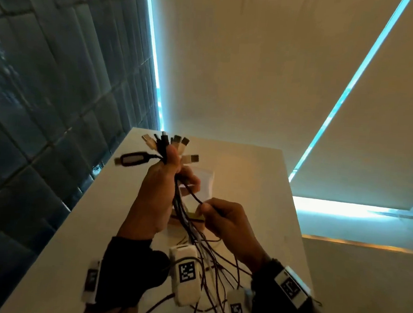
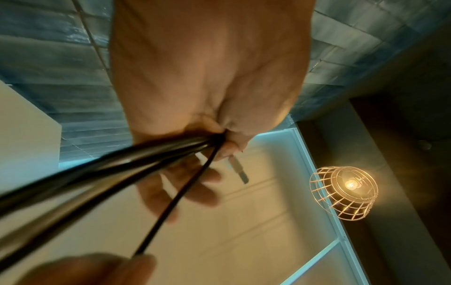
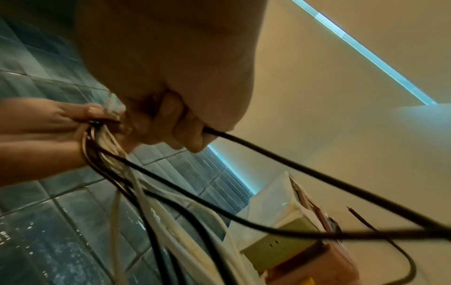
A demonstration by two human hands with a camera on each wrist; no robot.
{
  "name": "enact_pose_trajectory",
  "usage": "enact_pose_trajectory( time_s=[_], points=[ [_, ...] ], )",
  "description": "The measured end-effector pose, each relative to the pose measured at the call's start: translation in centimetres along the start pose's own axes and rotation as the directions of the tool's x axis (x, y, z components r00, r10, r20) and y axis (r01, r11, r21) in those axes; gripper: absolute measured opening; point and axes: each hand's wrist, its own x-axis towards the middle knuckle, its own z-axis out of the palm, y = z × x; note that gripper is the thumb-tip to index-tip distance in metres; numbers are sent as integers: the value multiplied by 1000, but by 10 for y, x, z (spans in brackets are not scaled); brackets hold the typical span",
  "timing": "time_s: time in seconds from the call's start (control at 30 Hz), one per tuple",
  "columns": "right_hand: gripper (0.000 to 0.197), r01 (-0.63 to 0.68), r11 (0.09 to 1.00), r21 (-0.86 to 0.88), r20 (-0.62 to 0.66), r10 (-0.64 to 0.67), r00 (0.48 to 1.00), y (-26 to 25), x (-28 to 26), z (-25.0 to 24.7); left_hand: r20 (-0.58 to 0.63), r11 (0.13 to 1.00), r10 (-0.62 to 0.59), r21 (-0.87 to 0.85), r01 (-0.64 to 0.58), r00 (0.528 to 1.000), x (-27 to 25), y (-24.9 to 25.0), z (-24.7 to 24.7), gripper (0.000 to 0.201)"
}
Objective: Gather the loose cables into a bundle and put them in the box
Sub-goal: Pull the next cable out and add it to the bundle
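Note:
My left hand [image 1: 180,166] is raised above the white table [image 1: 252,179] and grips a bundle of black and white cables [image 1: 188,230]. Their USB plugs [image 1: 170,141] fan out above my thumb, and the loose tails hang down towards my wrists. Just right of it, my right hand [image 1: 204,208] pinches one black cable [image 1: 194,195] that runs up into the bundle. The right wrist view shows this black cable [image 3: 292,165] looping out of my right hand [image 3: 200,135]. A pale box [image 1: 205,180] stands on the table behind my hands, mostly hidden; the right wrist view shows the box [image 3: 275,246] beneath the hanging cables.
A blue tiled wall [image 1: 46,96] runs along the table's left side. Beige blinds [image 1: 255,74] with bright gaps fill the back and right. A lit lamp in a wire cage [image 2: 346,190] shows in the left wrist view. Cable tails [image 1: 216,274] trail over the near table.

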Motion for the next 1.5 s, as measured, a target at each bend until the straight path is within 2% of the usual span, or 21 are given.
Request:
enact_pose_trajectory(
  time_s=[0.1, 0.23, 0.33, 0.53, 0.67, 0.77, 0.83, 0.93, 1.03, 1.13, 1.23, 1.33, 1.5],
  points=[
    [27, -65, 998, -22, 18, 66, 998, 8, 6, -3, 34, 996, 47, -77, -44, 998, -4, 6, 5, 43],
    [29, -91, 989, -119, 1, 92, 996, 31, 13, -11, 139, 989, 91, -130, -73, 986, -7, 8, 1, 31],
    [28, -149, 974, -172, -38, 145, 989, 50, 15, -21, 127, 988, 86, -141, -67, 988, -10, 11, 0, 30],
    [30, -303, 899, -315, -145, 270, 952, 99, 11, -44, 153, 962, 165, -243, -125, 974, -10, 22, -12, 29],
    [24, -289, 902, -320, -302, 192, 934, 85, 22, -46, 180, 973, 139, -208, -101, 974, -11, 25, -12, 31],
    [18, -138, 976, -166, -383, 65, 921, 33, 34, -42, 121, 982, 71, -182, -48, 990, -8, 24, -12, 34],
    [15, 5, 998, -62, -351, -26, 936, -4, 38, -39, 71, 990, 25, -142, -14, 997, -6, 22, -11, 34],
    [13, 182, 983, -19, -193, -182, 964, -43, 36, -29, 29, 998, -23, -57, 25, 999, -7, 22, -5, 28],
    [12, 267, 964, -11, -23, -267, 963, -58, 29, -20, 111, 997, -46, -58, 53, 993, -6, 25, -3, 34],
    [16, 240, 970, -28, 118, -236, 965, -56, 24, -16, 267, 970, -28, -227, 91, 963, -12, 31, 0, 37],
    [16, 147, 989, -17, 184, -142, 973, -40, 20, -17, 299, 933, 30, -351, 81, 954, -16, 31, 3, 36],
    [23, 26, 998, -60, 124, -18, 992, -15, 21, -29, 280, 915, 90, -402, 32, 956, -13, 29, 3, 36],
    [25, -50, 973, -226, -3, 51, 999, 27, 18, -51, 259, 916, 114, -401, -1, 959, -12, 27, -4, 36]
  ],
)
